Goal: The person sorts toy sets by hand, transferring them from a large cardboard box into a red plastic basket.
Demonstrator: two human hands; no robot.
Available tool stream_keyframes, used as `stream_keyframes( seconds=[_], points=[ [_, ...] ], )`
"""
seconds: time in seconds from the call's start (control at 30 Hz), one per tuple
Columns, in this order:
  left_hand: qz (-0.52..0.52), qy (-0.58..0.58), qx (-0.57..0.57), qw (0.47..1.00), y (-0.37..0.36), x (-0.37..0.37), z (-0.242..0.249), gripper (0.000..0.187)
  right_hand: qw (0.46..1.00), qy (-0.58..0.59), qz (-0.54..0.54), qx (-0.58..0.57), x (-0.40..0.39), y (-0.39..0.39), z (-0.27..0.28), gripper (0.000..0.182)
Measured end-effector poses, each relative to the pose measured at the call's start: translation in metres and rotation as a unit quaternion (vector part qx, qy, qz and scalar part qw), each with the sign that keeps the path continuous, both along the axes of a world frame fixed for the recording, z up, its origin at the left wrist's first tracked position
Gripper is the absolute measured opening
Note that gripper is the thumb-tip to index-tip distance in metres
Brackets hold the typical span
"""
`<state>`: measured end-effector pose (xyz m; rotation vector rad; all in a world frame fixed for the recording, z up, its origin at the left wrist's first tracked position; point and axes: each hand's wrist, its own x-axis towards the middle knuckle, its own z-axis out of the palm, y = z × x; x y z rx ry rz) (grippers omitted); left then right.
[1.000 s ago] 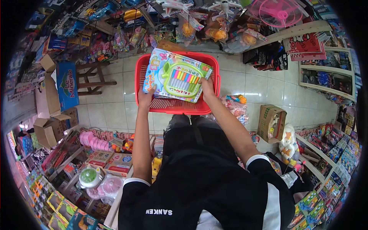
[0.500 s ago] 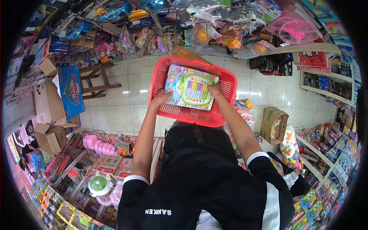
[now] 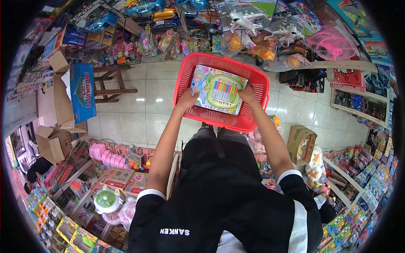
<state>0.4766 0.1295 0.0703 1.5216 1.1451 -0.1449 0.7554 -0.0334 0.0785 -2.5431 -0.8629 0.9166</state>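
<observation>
A red plastic basket (image 3: 181, 90) is in front of my body, above the tiled floor. Inside it lies a flat, colourful boxed set (image 3: 202, 98) with a row of coloured pens or markers showing through a green-edged window. My left hand (image 3: 188, 100) grips the left edge of the boxed set, thumb on its top face. At the right edge, my right hand (image 3: 247, 93) holds the same set with the thumb on top. The fingertips under the set are hidden.
Packaged toys (image 3: 244, 21) fill the shelf ahead. A wooden stool (image 3: 110, 90) and a blue Le Minerale carton (image 3: 83, 92) stand left. An open cardboard box (image 3: 301, 145) is at right, beside plush toys (image 3: 315, 168). A person (image 3: 38, 168) shows at far left.
The basket, the boxed set and both hands have shifted right in the view. The surroundings have shifted slightly as the camera moved. Both hands keep their hold on the set.
</observation>
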Motion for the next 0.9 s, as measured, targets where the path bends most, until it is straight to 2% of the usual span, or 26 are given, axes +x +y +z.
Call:
stream_keyframes(
  seconds=[0.03, 0.07, 0.1, 0.13, 0.17, 0.2, 0.27, 0.3, 0.33, 0.37, 0.4, 0.43, 0.47, 0.5, 0.53, 0.57, 0.6, 0.63, 0.67, 0.7, 0.73, 0.8, 0.83, 0.87, 0.9],
  points=[
    [-0.011, -0.025, 0.076, 0.997, -0.004, 0.003, 0.041, 0.046, 0.998, 0.045, 0.025, 0.02, 0.0, 0.002, 0.032, 0.052],
    [-0.021, -0.049, 0.154, 0.987, -0.007, 0.004, 0.076, 0.042, 0.989, 0.015, 0.016, 0.144, -0.002, -0.002, 0.06, 0.041],
    [-0.014, -0.051, 0.158, 0.986, -0.008, 0.001, 0.097, 0.042, 0.963, -0.013, 0.009, 0.267, -0.005, -0.009, 0.084, 0.031],
    [-0.004, -0.143, 0.267, 0.953, -0.01, -0.004, 0.114, 0.036, 0.938, -0.16, 0.027, 0.307, -0.004, -0.016, 0.105, 0.026],
    [0.007, -0.228, 0.37, 0.9, -0.015, -0.012, 0.124, 0.031, 0.889, -0.302, 0.044, 0.342, 0.0, -0.025, 0.118, 0.021],
    [0.017, -0.224, 0.375, 0.899, -0.024, -0.026, 0.125, 0.031, 0.886, -0.287, -0.035, 0.363, 0.008, -0.036, 0.114, 0.019],
    [0.105, -0.105, 0.516, 0.843, -0.042, -0.06, 0.121, 0.029, 0.881, -0.222, -0.179, 0.378, 0.037, -0.067, 0.076, 0.019],
    [0.19, -0.1, 0.476, 0.853, -0.055, -0.077, 0.111, 0.027, 0.88, -0.174, -0.243, 0.37, 0.054, -0.086, 0.041, 0.019],
    [0.274, -0.096, 0.431, 0.854, -0.071, -0.095, 0.091, 0.025, 0.913, -0.084, -0.289, 0.275, 0.066, -0.105, 0.012, 0.024],
    [0.295, -0.052, 0.394, 0.869, -0.089, -0.121, 0.062, 0.024, 0.93, 0.005, -0.327, 0.17, 0.078, -0.131, -0.023, 0.028],
    [0.318, -0.008, 0.353, 0.88, -0.112, -0.149, 0.028, 0.023, 0.935, 0.008, -0.312, 0.169, 0.103, -0.172, -0.096, 0.028],
    [0.318, 0.03, 0.321, 0.892, -0.139, -0.175, -0.006, 0.022, 0.959, 0.183, -0.205, 0.065, 0.115, -0.214, -0.16, 0.038],
    [0.315, 0.069, 0.286, 0.902, -0.172, -0.202, -0.037, 0.02, 0.965, 0.22, -0.123, -0.073, 0.092, -0.202, -0.125, 0.037],
    [0.293, 0.122, 0.226, 0.921, -0.206, -0.224, -0.055, 0.021, 0.944, 0.25, -0.041, -0.213, 0.056, -0.194, -0.091, 0.035],
    [0.266, 0.172, 0.16, 0.935, -0.24, -0.245, -0.069, 0.023, 0.934, 0.267, 0.024, -0.235, 0.036, -0.197, -0.083, 0.035],
    [0.24, 0.138, 0.049, 0.96, -0.268, -0.265, -0.08, 0.025, 0.922, 0.278, 0.089, -0.254, 0.025, -0.197, -0.075, 0.034],
    [0.213, 0.097, -0.061, 0.97, -0.297, -0.293, -0.098, 0.027, 0.933, 0.199, 0.213, -0.211, 0.011, -0.205, -0.101, 0.033],
    [0.027, 0.249, 0.006, 0.968, -0.358, -0.332, -0.196, 0.034, 0.921, 0.116, 0.334, -0.162, -0.004, -0.21, -0.125, 0.032],
    [0.269, -0.168, -0.04, 0.948, -0.379, -0.36, -0.195, 0.027, 0.937, 0.137, 0.283, -0.152, -0.028, -0.197, -0.119, 0.029],
    [0.281, -0.171, -0.037, 0.944, -0.377, -0.359, -0.193, 0.027, 0.95, 0.16, 0.23, -0.14, -0.056, -0.18, -0.11, 0.028],
    [0.294, -0.092, -0.112, 0.945, -0.395, -0.355, -0.177, 0.028, 0.947, 0.157, 0.242, -0.142, -0.078, -0.16, -0.101, 0.028],
    [0.31, 0.06, -0.26, 0.912, -0.419, -0.354, -0.135, 0.036, 0.909, 0.241, 0.181, -0.287, -0.114, -0.112, -0.088, 0.025],
    [0.312, 0.133, -0.332, 0.88, -0.417, -0.363, -0.14, 0.042, 0.908, 0.238, 0.194, -0.287, -0.124, -0.096, -0.101, 0.025],
    [0.323, 0.13, -0.332, 0.877, -0.415, -0.361, -0.149, 0.042, 0.891, 0.166, 0.334, -0.259, -0.14, -0.081, -0.115, 0.026],
    [0.416, 0.049, -0.292, 0.86, -0.42, -0.375, -0.173, 0.04, 0.852, 0.089, 0.466, -0.222, -0.153, -0.068, -0.136, 0.026]
  ],
)
